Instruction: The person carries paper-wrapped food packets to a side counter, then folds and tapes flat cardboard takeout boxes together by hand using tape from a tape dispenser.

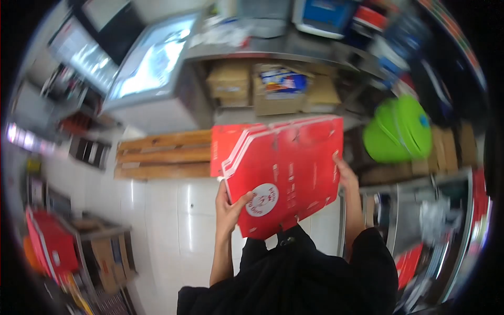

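Observation:
A stack of flat red cardboard sheets (299, 163) with white edges and a round white logo is held up in front of my body. My left hand (230, 209) grips its lower left side, with the thumb on top beside the logo. At the right edge, my right hand (345, 174) holds the sheets, its fingers partly hidden by them. One red sheet (223, 152) sticks out at the upper left of the stack.
A wooden slatted bench (163, 155) stands at left, near a glass-topped freezer (152, 63). Cardboard boxes (229, 84) sit under the counter (252, 54). A green bin (397, 131) is at right. Shelves (105, 231) with red items stand at lower left.

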The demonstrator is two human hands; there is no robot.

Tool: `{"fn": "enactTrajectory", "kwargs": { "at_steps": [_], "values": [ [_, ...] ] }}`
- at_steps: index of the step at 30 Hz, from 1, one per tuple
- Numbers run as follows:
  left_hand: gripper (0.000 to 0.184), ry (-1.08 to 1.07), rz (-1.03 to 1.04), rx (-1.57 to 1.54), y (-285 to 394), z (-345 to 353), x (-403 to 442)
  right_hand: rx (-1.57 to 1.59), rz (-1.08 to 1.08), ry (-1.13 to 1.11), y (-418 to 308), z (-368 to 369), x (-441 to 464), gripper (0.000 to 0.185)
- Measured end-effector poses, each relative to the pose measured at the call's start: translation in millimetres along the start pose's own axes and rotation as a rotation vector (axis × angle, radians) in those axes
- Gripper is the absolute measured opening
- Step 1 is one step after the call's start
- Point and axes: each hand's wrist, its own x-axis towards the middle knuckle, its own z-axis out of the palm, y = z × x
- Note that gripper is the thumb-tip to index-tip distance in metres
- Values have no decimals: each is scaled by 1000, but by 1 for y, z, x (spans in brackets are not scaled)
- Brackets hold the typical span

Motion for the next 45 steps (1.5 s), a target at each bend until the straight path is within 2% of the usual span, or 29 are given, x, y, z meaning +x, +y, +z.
{"fn": "enactTrajectory", "kwargs": {
  "at_steps": [1,3,5,6,7,12,13,15,18,19,23,26,27,29,32,34,35,37,38,39,41,42,44,45],
  "values": [
    [46,-74,-21,57,-8,4,-14,-7,-58,133,32,-35,-34,49],
    [47,-214,-151,74,-32,19,-33,34,-84,273,41,-31,-128,45],
    [49,-351,-259,168,-60,33,-46,89,-142,390,77,-58,-194,45],
    [48,-424,-252,159,-42,-35,53,86,-187,449,79,24,-125,45],
    [48,-490,-284,172,-39,-34,70,108,-199,500,80,34,-135,45],
    [52,-828,-200,468,-23,-37,106,158,-417,749,122,88,-191,46],
    [53,-903,-189,496,-17,-30,121,117,-475,837,112,103,-206,46],
    [57,-1010,-211,509,7,-7,115,62,-500,982,115,114,-247,50],
    [63,-1258,-125,379,21,25,132,-19,-794,1186,118,150,-276,46],
    [64,-1347,-94,340,26,34,135,-28,-819,1230,122,163,-286,46],
    [62,-1544,-12,86,-34,88,143,-112,-931,1398,171,144,-301,44],
    [59,-1730,-52,106,-70,135,140,-78,-1054,1472,218,100,-311,44],
    [59,-1756,-48,146,-112,272,91,-16,-1057,1472,191,-25,-355,44],
    [58,-1805,9,153,-135,322,62,127,-1082,1495,194,-62,-371,43],
    [63,-1823,-56,220,-164,342,42,135,-830,1549,231,-98,-381,46],
    [68,-1855,-92,256,-177,374,33,152,-841,1535,243,-124,-394,60],
    [71,-1859,-119,295,-179,371,36,133,-802,1548,231,-110,-398,64],
    [82,-1927,-18,228,-194,374,41,62,-780,1574,210,-90,-406,76],
    [88,-1960,38,188,-198,375,43,-3,-774,1545,210,-90,-407,76],
    [93,-1897,25,161,-195,373,36,-68,-770,1512,199,-87,-406,76],
    [102,-1776,17,90,-187,375,19,-259,-848,1519,162,-80,-403,63],
    [102,-1784,107,87,-191,376,21,-352,-888,1521,139,-74,-401,57],
    [102,-1789,282,82,-200,377,22,-364,-822,1586,137,-77,-398,46],
    [97,-1768,318,16,-201,383,18,-305,-879,1576,141,-85,-396,48]
  ]
}}
